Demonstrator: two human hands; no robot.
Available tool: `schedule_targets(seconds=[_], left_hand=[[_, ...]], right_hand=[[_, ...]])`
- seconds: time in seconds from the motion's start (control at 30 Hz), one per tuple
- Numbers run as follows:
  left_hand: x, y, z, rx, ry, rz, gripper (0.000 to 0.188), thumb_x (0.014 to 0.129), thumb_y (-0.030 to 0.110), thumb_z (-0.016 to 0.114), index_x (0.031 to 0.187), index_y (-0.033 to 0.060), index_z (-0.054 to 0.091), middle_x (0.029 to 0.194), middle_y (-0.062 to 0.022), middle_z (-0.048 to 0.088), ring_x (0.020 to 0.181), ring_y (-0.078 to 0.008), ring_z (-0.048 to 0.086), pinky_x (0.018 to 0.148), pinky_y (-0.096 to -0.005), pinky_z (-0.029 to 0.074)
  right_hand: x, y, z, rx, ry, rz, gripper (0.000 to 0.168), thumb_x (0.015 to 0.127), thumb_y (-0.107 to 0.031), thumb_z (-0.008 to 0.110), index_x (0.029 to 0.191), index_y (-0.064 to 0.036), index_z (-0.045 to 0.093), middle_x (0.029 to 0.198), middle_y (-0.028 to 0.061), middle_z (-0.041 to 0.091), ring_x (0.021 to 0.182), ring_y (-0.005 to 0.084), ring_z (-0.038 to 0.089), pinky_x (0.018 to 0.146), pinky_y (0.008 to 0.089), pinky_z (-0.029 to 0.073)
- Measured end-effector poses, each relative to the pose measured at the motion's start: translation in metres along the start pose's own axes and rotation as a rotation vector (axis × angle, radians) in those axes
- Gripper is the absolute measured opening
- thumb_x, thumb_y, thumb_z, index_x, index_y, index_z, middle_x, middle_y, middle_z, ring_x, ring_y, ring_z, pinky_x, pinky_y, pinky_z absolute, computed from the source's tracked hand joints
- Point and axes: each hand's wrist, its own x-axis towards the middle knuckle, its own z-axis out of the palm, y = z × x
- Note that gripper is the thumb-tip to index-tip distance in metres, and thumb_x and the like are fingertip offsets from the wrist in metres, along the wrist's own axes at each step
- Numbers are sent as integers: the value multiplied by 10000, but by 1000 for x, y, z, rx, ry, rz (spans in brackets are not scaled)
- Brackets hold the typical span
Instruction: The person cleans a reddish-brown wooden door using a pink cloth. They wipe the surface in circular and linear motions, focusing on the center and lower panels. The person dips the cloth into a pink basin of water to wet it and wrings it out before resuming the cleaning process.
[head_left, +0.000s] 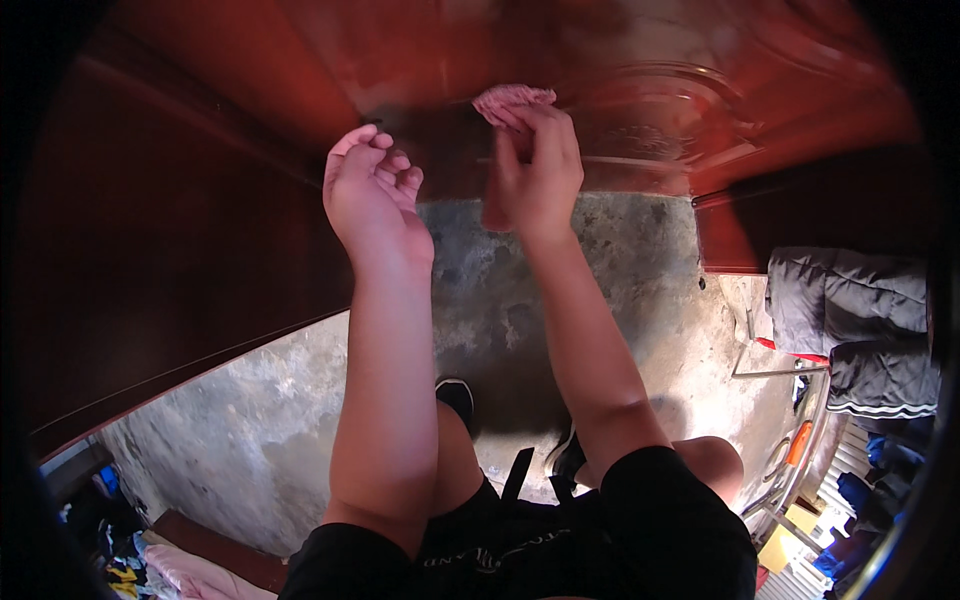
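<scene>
My right hand (546, 169) grips a pink cloth (514, 101) against or close to a glossy red-brown wooden panel (637, 112) with carved relief. Part of the cloth hangs below the fingers, over the grey floor. To its left, my left hand (379, 187) is raised with the fingers loosely curled and apart, holding nothing. It is near a dark recess of the panel; whether it touches the wood cannot be told. A dark wooden side (187, 210) stands at the left.
Mottled concrete floor (510, 322) lies below. At the right, grey padded fabric (847, 300) hangs by a metal frame (780, 371), with blue clothing (855, 491) lower down. A pink fabric (195, 574) lies at the lower left. My shoes stand beneath my arms.
</scene>
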Motion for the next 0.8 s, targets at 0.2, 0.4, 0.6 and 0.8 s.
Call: schedule_targets(seconds=[0.2, 0.4, 0.6, 0.8], left_hand=[[7, -3, -5, -27, 48, -14, 228, 922, 32, 572, 1131, 90, 645, 1006, -8, 665, 810, -136, 580, 764, -332, 476], [10, -5, -10, 5, 47, -46, 258, 924, 56, 596, 1173, 109, 636, 1036, 7, 641, 884, -161, 546, 836, -369, 441], [13, -13, -4, 111, 97, -100, 201, 950, 40, 593, 1131, 93, 664, 990, -1, 655, 821, -127, 560, 747, -317, 453], [8, -27, 0, 565, -115, 304, 107, 1018, 3, 596, 1028, 51, 692, 942, -27, 697, 799, -82, 577, 719, -250, 456]], right_hand=[[-21, 1, 24, 9, -21, 45, 328, 832, -37, 853, 1102, -79, 672, 1141, 137, 687, 1049, 376, 692, 882, 470, 582], [-5, -26, 21, 43, 30, 18, 313, 843, -39, 840, 1101, -78, 668, 1158, 149, 683, 1074, 390, 686, 907, 463, 576], [-36, 2, 25, 1, -66, 152, 317, 862, -17, 816, 1155, -69, 705, 1175, 169, 694, 1113, 406, 674, 949, 491, 564], [20, -1, -1, -6, 209, 41, 372, 856, -3, 825, 1200, -66, 698, 1212, 166, 683, 1122, 394, 658, 964, 466, 549]])
